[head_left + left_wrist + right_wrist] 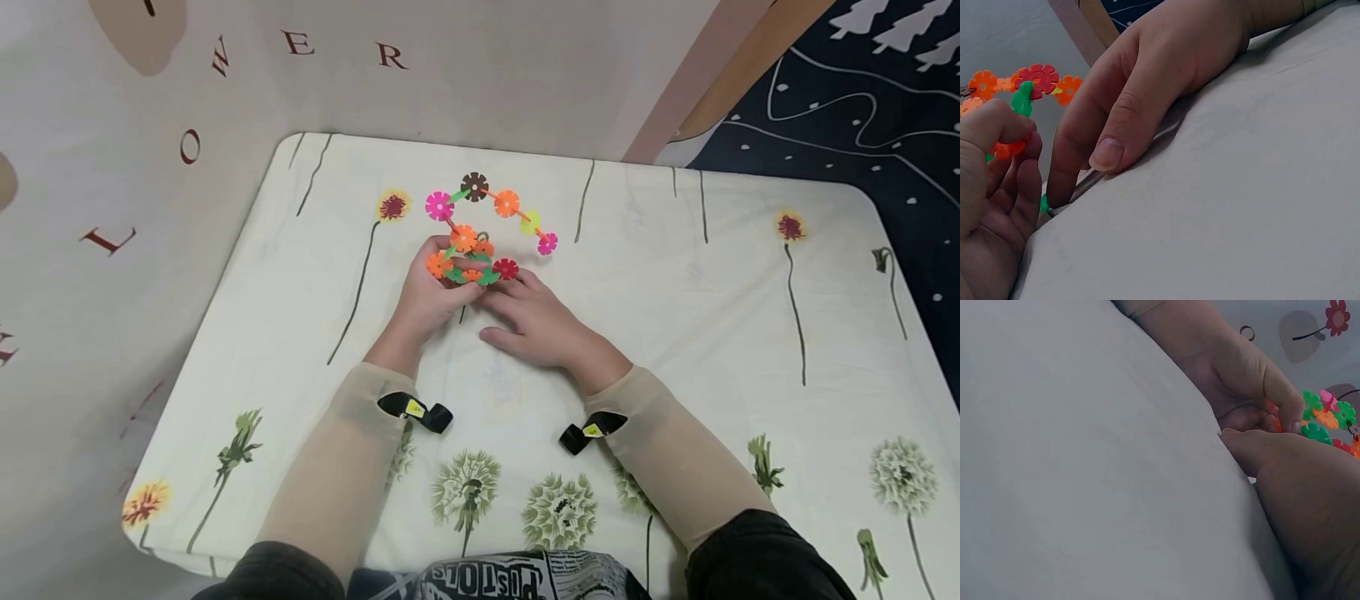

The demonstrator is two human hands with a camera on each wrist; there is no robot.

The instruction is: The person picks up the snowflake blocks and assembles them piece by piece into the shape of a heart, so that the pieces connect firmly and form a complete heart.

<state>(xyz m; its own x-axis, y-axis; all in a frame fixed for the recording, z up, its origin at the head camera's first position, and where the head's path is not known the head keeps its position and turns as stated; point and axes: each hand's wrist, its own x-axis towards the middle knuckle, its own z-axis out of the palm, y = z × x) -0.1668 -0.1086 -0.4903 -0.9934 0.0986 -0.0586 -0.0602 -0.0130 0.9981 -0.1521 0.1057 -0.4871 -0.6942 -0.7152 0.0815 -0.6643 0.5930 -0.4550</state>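
A chain of colourful plastic snowflake discs [464, 239] lies in my left hand [426, 298]. The left thumb and fingers pinch its near part, where orange and green discs bunch together. My right hand [538, 327] is beside it, fingers stretched toward the near end and the thumb held apart. A red disc [506, 268] sits right at the right fingertips. In the left wrist view, the right fingers point down to the cloth, with a bit of a green disc [1044, 203] by one fingertip. The right wrist view shows green discs [1317, 433] beyond the thumbs.
The chain's far part arcs over the cloth through a dark brown disc [475, 187] to a pink disc [547, 243]. A white flower-printed cloth [675, 300] covers the table. Behind stands a pale lettered curtain [480, 92]; dark patterned fabric [862, 108] hangs at right.
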